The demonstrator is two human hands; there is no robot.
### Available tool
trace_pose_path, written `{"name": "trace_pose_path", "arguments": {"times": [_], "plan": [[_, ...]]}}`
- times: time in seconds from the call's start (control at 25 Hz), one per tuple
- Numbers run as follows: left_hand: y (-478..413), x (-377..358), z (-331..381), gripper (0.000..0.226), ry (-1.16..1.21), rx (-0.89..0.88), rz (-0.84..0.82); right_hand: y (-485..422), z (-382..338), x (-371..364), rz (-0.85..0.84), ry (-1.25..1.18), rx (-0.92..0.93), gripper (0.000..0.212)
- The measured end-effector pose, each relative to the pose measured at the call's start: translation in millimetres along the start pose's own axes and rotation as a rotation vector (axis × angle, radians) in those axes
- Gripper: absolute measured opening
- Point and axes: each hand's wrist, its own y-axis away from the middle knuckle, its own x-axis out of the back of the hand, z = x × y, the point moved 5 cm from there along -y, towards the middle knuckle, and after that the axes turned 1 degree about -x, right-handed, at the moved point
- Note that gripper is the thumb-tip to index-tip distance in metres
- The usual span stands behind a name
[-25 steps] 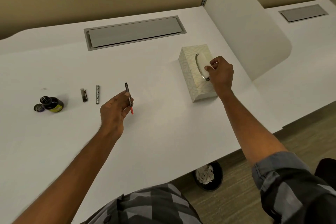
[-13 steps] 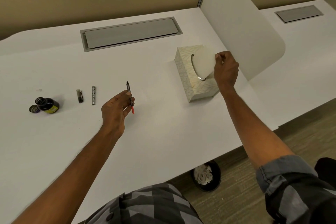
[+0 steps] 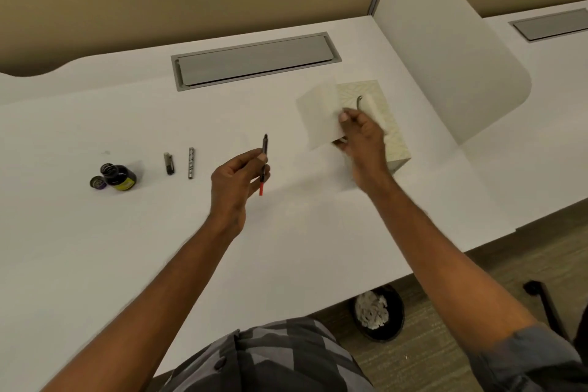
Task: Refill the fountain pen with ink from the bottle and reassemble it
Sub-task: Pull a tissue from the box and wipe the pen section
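Refill looks done, wipe and reassembly left: left hand (image 3: 237,181) pinches nib section with red converter (image 3: 263,165) above desk (image 3: 95,248), right hand (image 3: 361,134) pinches a tissue (image 3: 319,118) by the box (image 3: 386,111), while barrel (image 3: 191,158), cap (image 3: 169,163) and open ink bottle (image 3: 119,176) sit at left.

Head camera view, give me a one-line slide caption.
Left hand holds the inked pen section while right hand brings over a tissue.
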Motion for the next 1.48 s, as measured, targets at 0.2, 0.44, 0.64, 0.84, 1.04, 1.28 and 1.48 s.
{"name": "trace_pose_path", "arguments": {"times": [0.2, 0.44, 0.64, 0.84, 1.04, 1.28, 1.48], "plan": [[9, 15, 0, 0.023, -0.092, -0.009, -0.001, 47, 37, -71, -0.23, -0.269, -0.381, 0.018], [23, 42, 11, 0.023, -0.171, -0.052, 0.041, 67, 40, -98, -0.45, -0.594, -0.62, 0.044], [36, 61, 24, 0.017, -0.279, -0.108, 0.061, 85, 39, -117, -0.614, -0.323, -0.469, 0.034], [46, 84, 48, 0.015, -0.6, -0.301, 0.06, 98, 51, -134, -0.51, -0.101, -0.356, 0.021], [55, 108, 66, 0.019, -0.804, -0.567, -0.036, 119, 54, -153, -0.471, -0.083, -0.375, 0.018], [54, 143, 66, 0.01, -0.483, -0.183, -0.095, 145, 46, -174, -0.42, -0.085, -0.265, 0.018], [70, 175, 76, 0.01, -0.424, -0.173, -0.062, 154, 47, -173, -0.222, -0.117, -0.222, 0.023]]}}
